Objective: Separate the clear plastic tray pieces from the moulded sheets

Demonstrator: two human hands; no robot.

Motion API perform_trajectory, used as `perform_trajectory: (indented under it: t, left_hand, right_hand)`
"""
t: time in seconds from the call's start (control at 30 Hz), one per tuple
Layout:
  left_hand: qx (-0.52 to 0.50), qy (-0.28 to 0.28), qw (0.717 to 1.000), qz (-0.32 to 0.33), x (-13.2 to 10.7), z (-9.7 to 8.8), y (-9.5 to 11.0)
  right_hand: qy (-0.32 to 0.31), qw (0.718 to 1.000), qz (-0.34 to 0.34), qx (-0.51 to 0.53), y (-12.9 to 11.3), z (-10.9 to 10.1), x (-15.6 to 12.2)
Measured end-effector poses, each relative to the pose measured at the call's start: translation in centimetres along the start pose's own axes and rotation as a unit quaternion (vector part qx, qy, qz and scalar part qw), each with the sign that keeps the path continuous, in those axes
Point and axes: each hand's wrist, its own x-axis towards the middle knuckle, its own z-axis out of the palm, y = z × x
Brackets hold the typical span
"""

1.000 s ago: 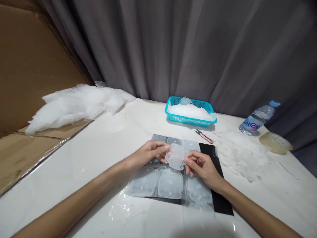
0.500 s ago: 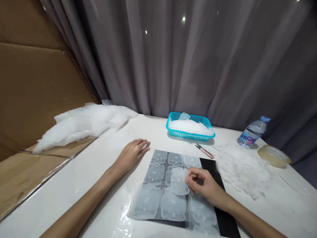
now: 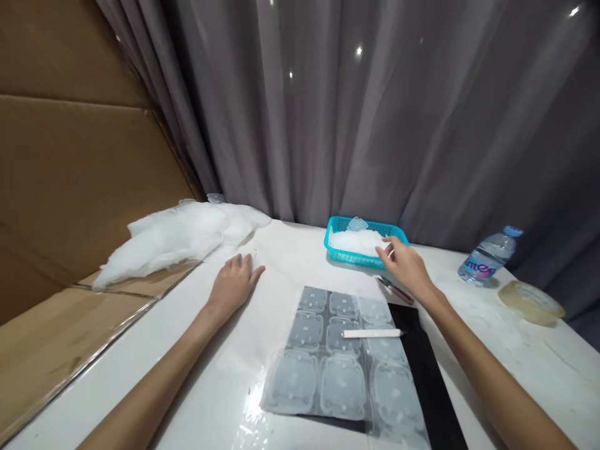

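My right hand is over the right end of a turquoise plastic basket. Its thumb and curled fingers are slightly apart at the edge of the white, fluffy-looking material inside; no held object shows. My left hand lies palm down on the white table, fingers loosely spread, holding nothing. Between my arms is a clear plastic sheet with translucent rounded-square pieces in rows, over a black board. A white pen lies across the sheet. Small thread snips lie just below my right hand.
A water bottle and a roll of clear tape stand at the right. Whitish scraps are spread near them. At the left, a white bag-like heap rests against cardboard. A grey curtain hangs behind.
My right hand has moved from the sheet up to the basket and no longer holds a translucent square piece. A white pen now lies on the sheet. My left hand has shifted left.
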Motion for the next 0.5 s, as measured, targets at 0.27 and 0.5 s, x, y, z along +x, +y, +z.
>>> perform_trajectory:
  t: [0.27,0.5]
  left_hand:
    - [0.031,-0.015,0.999,0.003,0.4,-1.1,0.7]
    - [0.038,-0.015,0.995,-0.089,-0.1,-1.7,1.1]
  right_hand:
    - [-0.312,0.943,-0.113,-0.026,-0.6,-1.8,-4.2]
    - [-0.334,0.932,-0.124,-0.071,-1.0,-0.5,-4.7]
